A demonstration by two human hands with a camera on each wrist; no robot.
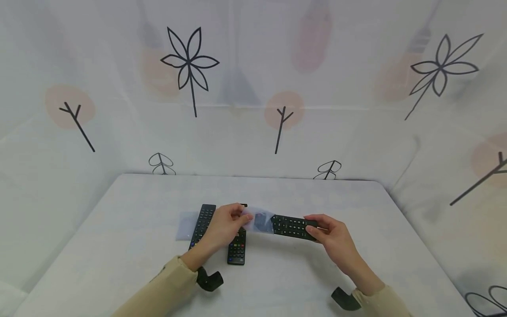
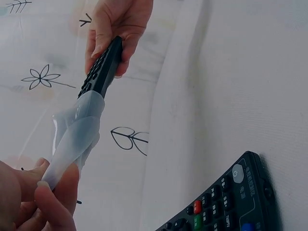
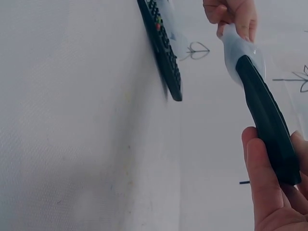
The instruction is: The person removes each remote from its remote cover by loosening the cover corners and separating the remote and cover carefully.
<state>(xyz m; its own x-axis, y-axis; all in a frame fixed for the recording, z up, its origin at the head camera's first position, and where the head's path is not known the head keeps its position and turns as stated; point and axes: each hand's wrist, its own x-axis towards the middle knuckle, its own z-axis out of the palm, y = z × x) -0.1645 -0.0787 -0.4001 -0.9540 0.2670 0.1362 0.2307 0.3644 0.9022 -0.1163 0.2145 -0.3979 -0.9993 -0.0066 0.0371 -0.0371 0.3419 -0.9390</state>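
Note:
A black remote control (image 1: 295,226) is held above the table, one end inside a translucent plastic sleeve (image 1: 262,221). The right hand (image 1: 334,240) grips the bare end of this remote between thumb and fingers. At the sleeve's far end, the left hand (image 1: 223,226) pinches the thin plastic, plainly seen in the left wrist view, where the sleeve (image 2: 79,127) bunches around the remote (image 2: 107,67). From the right wrist, the back of the remote (image 3: 267,115) shows, with the sleeve covering its far tip.
Two more black remotes lie on the white table (image 1: 285,277): one remote (image 1: 203,220) at the left and another remote (image 1: 236,253) beneath the left hand. Left of them lies a flat translucent sleeve (image 1: 185,225). A patterned cloth (image 1: 245,141) hangs behind the table.

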